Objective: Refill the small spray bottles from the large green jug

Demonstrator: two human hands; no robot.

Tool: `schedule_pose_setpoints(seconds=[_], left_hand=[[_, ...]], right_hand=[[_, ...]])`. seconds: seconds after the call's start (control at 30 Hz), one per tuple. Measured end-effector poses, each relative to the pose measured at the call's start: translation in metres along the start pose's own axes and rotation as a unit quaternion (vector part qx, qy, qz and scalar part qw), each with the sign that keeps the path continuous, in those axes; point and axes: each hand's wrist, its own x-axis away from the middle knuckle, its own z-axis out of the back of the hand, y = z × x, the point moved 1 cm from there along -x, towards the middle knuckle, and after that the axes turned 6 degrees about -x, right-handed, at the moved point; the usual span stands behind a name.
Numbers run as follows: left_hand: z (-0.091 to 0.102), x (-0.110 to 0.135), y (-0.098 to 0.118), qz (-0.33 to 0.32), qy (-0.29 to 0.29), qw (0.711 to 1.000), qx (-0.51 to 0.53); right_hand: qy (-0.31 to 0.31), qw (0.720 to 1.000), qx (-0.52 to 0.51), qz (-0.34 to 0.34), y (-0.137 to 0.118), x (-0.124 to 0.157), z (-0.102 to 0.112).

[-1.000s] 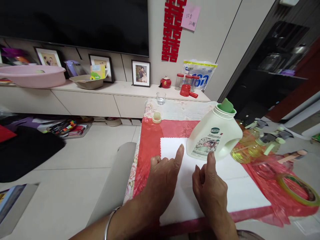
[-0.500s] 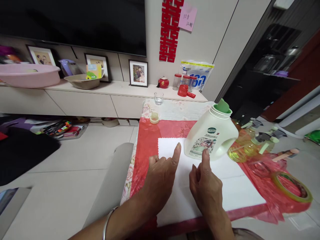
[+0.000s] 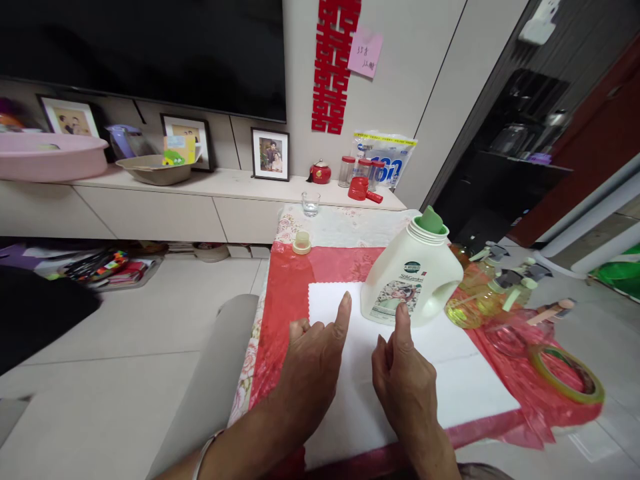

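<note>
My left hand [image 3: 313, 357] is held over a white cloth [image 3: 467, 383], its index finger stretched forward and the other fingers curled in. Beside it, my right hand [image 3: 407, 387] has its index finger pointing up and forward, the rest folded. Neither hand holds anything. Just beyond the fingertips stands a pale green detergent jug [image 3: 375, 283] with a printed label. A green spout [image 3: 431, 222] sticks up from its neck. From this view, the right fingertip overlaps the bottom of the label; I cannot tell whether it touches. A translucent cap [image 3: 302, 244] lies at the far left of the red cover.
Under the cloth is a red plastic cover [image 3: 285, 280]. Several spray bottles [image 3: 467, 303] and a roll of tape [image 3: 595, 393] sit to the right. A small glass [image 3: 311, 204] is at the table's far edge. Behind is a low cabinet [image 3: 160, 210].
The camera view has turned slightly, so the scene sits a little further left and lower. Both hands keep the same pose, and the jug stays in place.
</note>
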Motion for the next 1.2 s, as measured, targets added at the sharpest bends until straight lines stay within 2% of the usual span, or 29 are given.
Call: schedule_pose_setpoints(seconds=[0.43, 0.63, 0.7, 0.8, 0.9, 1.0, 1.1, 1.2], left_hand=[[-0.005, -0.002, -0.002, 0.01, 0.022, 1.0, -0.003], [-0.012, -0.003, -0.006, 0.021, -0.032, 0.997, 0.074], [-0.015, -0.006, -0.009, 0.013, -0.028, 0.993, 0.11], [-0.021, -0.016, -0.015, 0.001, -0.037, 0.983, 0.177], [-0.028, -0.037, -0.018, 0.018, -0.076, 0.959, 0.271], [-0.038, -0.066, -0.013, 0.031, -0.102, 0.917, 0.383], [-0.055, -0.095, -0.002, 0.034, -0.106, 0.869, 0.482], [-0.073, -0.118, 0.009, 0.035, -0.113, 0.836, 0.535]], right_hand=[[-0.011, 1.0, -0.002, -0.006, 0.001, 0.0, -0.002], [-0.027, 0.998, -0.051, -0.024, 0.004, -0.007, 0.008], [-0.017, 0.994, -0.089, -0.054, 0.014, -0.009, 0.018], [0.015, 0.976, -0.131, -0.173, 0.045, -0.007, 0.033], [0.034, 0.953, -0.138, -0.266, 0.087, 0.005, 0.04], [0.025, 0.928, -0.174, -0.327, 0.124, 0.019, 0.033], [-0.007, 0.905, -0.228, -0.36, 0.142, 0.029, 0.017], [-0.035, 0.886, -0.274, -0.372, 0.149, 0.03, 0.002]])
